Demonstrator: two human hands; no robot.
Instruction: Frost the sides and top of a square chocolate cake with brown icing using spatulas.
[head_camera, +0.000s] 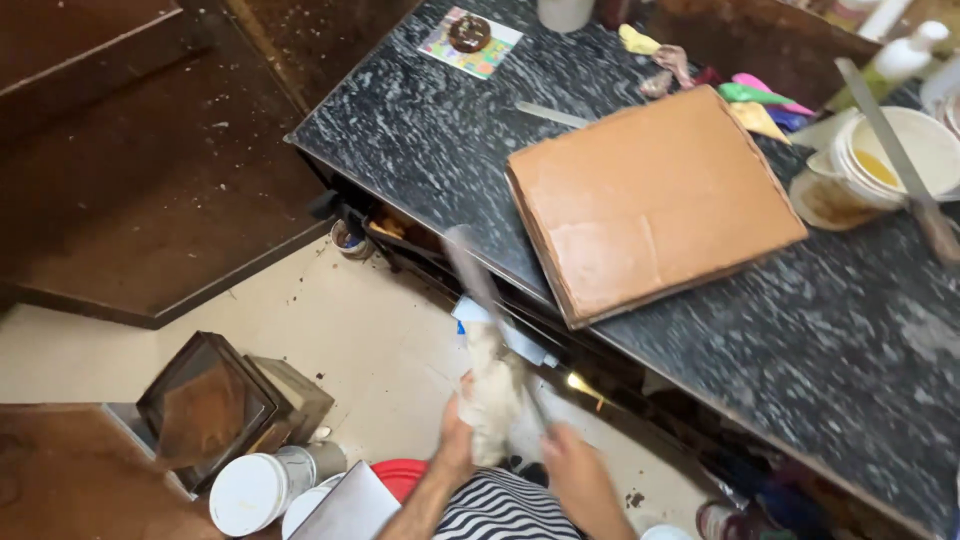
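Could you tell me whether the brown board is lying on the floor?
No, the brown board lies flat on the dark speckled countertop, above the floor.

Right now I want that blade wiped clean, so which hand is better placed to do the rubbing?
Probably the left hand: it already grips the rag against the blade. The right hand holds the handle.
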